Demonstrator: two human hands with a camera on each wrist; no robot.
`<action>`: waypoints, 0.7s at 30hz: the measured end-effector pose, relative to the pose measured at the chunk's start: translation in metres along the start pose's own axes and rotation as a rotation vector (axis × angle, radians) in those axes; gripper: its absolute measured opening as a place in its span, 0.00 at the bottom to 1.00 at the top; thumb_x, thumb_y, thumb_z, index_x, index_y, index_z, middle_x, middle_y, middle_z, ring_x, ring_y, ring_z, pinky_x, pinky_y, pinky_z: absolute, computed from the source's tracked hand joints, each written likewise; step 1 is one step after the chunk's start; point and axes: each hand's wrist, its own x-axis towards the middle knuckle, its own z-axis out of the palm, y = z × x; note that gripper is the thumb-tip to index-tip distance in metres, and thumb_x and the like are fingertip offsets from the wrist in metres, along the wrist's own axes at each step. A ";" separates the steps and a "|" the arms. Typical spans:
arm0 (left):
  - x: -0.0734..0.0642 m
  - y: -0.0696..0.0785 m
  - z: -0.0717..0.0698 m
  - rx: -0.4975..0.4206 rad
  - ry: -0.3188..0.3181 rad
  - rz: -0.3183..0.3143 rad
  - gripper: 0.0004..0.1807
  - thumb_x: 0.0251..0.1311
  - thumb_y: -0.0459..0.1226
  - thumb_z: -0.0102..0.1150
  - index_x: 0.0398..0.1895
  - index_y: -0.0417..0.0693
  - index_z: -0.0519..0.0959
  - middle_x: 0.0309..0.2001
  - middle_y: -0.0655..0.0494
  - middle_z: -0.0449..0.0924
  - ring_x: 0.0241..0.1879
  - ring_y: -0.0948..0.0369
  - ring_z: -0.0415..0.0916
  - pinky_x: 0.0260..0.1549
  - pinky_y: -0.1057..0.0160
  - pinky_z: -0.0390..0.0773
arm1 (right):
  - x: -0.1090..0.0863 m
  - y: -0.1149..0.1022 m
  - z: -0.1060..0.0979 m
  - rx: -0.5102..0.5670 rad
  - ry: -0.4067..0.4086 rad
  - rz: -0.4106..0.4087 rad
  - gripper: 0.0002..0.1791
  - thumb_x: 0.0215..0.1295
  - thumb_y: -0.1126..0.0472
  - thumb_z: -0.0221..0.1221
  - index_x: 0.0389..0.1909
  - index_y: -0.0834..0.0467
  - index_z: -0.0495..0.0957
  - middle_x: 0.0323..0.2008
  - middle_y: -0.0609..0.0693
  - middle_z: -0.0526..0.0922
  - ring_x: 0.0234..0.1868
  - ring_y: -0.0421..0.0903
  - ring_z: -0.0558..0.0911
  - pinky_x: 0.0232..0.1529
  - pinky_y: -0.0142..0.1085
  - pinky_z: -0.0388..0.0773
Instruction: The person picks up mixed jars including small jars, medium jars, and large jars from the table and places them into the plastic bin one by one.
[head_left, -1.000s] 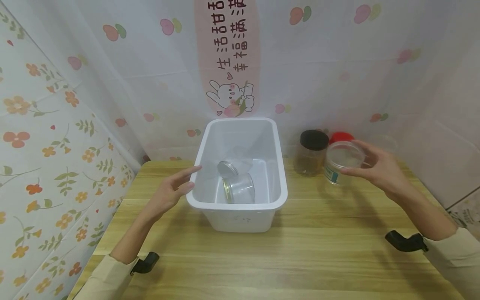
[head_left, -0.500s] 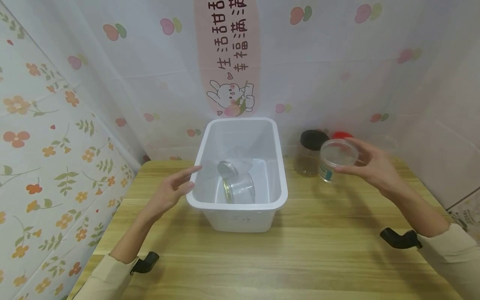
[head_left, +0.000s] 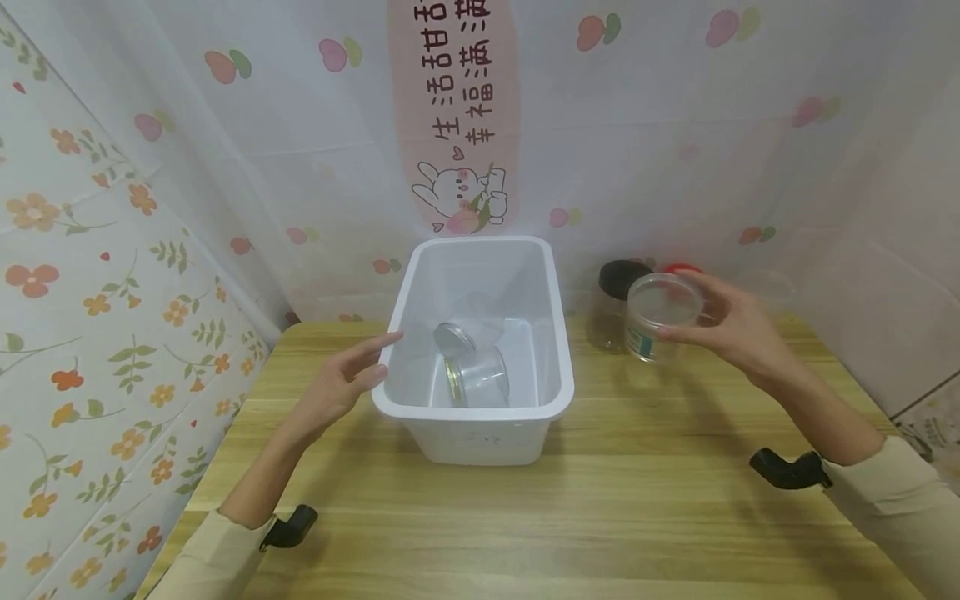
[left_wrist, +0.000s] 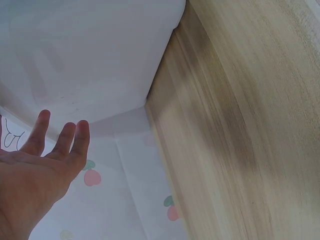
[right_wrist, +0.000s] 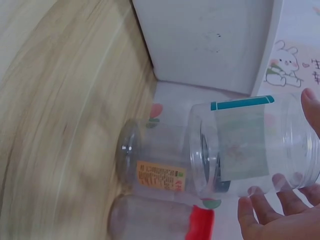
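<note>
My right hand point(head_left: 731, 329) grips a clear plastic jar point(head_left: 663, 304) near its top, thumb on one side and fingers on the other. The jar is upright and raised off the table; its label with a teal strip point(right_wrist: 242, 103) faces the right wrist camera. At the left rim of a white plastic tub point(head_left: 472, 413) is my left hand point(head_left: 341, 383), fingers extended along the edge and holding nothing. Inside the tub lie a clear jar with a gold-coloured lid point(head_left: 483, 379), on its side, and a clear jar with a silver lid point(head_left: 453, 340).
Behind the held jar stand a black-lidded jar point(head_left: 624, 279) and a red-lidded jar point(right_wrist: 155, 220), both on the wooden table point(head_left: 637, 517). The black-lidded one is partly covered from view. A printed curtain point(head_left: 637, 125) hangs along the table's back edge.
My right hand has carried the clear jar left toward the tub, and it now overlaps the black-lidded jar in the head view. The left hand has stayed at the rim.
</note>
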 end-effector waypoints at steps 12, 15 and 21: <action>-0.001 0.000 0.001 -0.008 -0.006 -0.007 0.27 0.74 0.37 0.56 0.74 0.49 0.69 0.73 0.48 0.64 0.69 0.44 0.64 0.59 0.38 0.66 | 0.004 -0.010 0.010 -0.072 0.018 0.001 0.43 0.56 0.61 0.77 0.73 0.50 0.69 0.58 0.53 0.78 0.48 0.45 0.78 0.41 0.29 0.74; -0.001 0.000 0.001 -0.010 -0.009 -0.009 0.27 0.75 0.37 0.55 0.75 0.49 0.69 0.73 0.48 0.64 0.69 0.45 0.64 0.60 0.39 0.66 | 0.005 -0.010 0.011 -0.085 0.011 0.007 0.45 0.55 0.61 0.77 0.74 0.52 0.67 0.60 0.54 0.76 0.51 0.47 0.77 0.43 0.28 0.73; 0.000 0.000 0.002 -0.012 -0.011 0.004 0.26 0.75 0.35 0.54 0.74 0.47 0.69 0.73 0.48 0.64 0.69 0.47 0.64 0.59 0.52 0.69 | 0.008 -0.011 0.011 -0.115 0.007 0.017 0.48 0.55 0.59 0.77 0.76 0.51 0.64 0.67 0.54 0.72 0.55 0.49 0.74 0.47 0.31 0.70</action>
